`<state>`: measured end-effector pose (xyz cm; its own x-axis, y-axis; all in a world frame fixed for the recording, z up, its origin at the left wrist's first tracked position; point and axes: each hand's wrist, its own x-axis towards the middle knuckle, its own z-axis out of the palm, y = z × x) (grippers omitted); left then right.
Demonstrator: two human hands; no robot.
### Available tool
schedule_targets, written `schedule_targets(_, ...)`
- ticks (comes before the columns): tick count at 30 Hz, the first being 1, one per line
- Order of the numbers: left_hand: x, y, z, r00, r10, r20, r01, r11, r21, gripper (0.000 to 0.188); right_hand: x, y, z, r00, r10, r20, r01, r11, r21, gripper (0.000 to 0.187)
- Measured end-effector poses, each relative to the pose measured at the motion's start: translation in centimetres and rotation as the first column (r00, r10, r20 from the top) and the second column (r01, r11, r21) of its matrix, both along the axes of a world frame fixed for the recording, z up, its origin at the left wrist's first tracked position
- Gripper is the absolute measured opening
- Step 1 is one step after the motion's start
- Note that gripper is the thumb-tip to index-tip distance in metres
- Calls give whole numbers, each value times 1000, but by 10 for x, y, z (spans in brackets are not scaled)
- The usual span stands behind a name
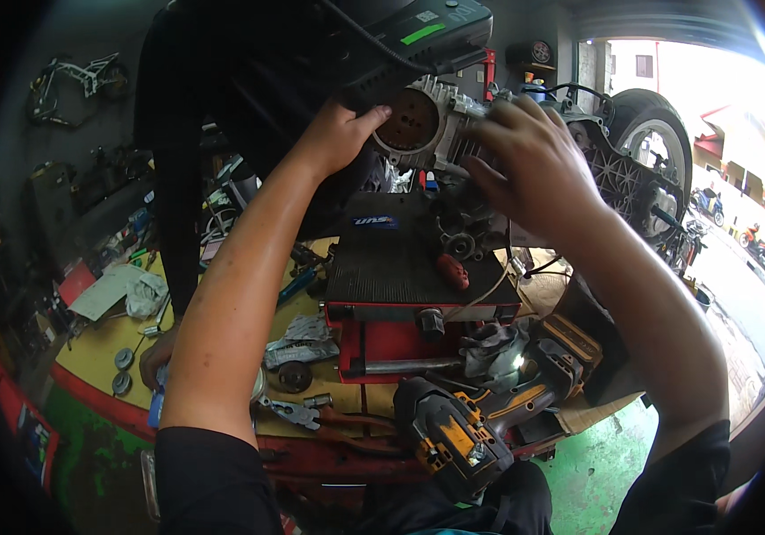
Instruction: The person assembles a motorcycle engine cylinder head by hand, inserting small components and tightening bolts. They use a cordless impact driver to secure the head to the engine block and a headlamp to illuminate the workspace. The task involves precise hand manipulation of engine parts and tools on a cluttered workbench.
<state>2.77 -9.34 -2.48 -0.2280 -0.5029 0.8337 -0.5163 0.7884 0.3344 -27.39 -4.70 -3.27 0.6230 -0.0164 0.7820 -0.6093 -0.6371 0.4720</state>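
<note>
A finned engine cylinder [446,143] with a brown, round piston top [407,120] faces me at the far middle of the bench. My left hand [338,138] is closed at its left edge, thumb on the rim beside the piston; the other fingers are mostly hidden. To the right of the cylinder hangs my right hand [534,160], its fingers bent and smeared by motion. Whether it touches or holds anything is unclear. Beneath both hands lies a black ribbed lift platform [378,272] with a red-handled tool [453,271] on it.
A yellow-and-black cordless impact wrench [458,437] lies in front, with pliers [289,412] to its left. Another person's hand [158,358] rests on the bench beside my left forearm. A dark box with green tape [431,34] overhangs the cylinder. A wheel [654,138] stands far right.
</note>
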Motion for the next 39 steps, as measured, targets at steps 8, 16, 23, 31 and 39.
schedule_targets(8,2,10,-4,956,188,224,-164,979,-122,84,44,-56,29,990,-70,119,69,998,10,85)
schedule_targets(16,10,-4,-5,966,157,205,-141,986,-93,83,54,-74,34,997,-17,77,-3,967,254,87)
schedule_targets(23,10,-17,-2,971,-23,239,47,994,-96,79,52,-85,34,990,100,103,-126,948,292,75)
schedule_targets(31,6,-17,-6,980,13,199,6,995,-97,81,53,-83,28,988,74,138,-102,973,207,57)
schedule_targets(39,-2,-18,-8,987,-130,93,134,990,-42,77,54,-88,27,976,167,143,-186,973,138,39)
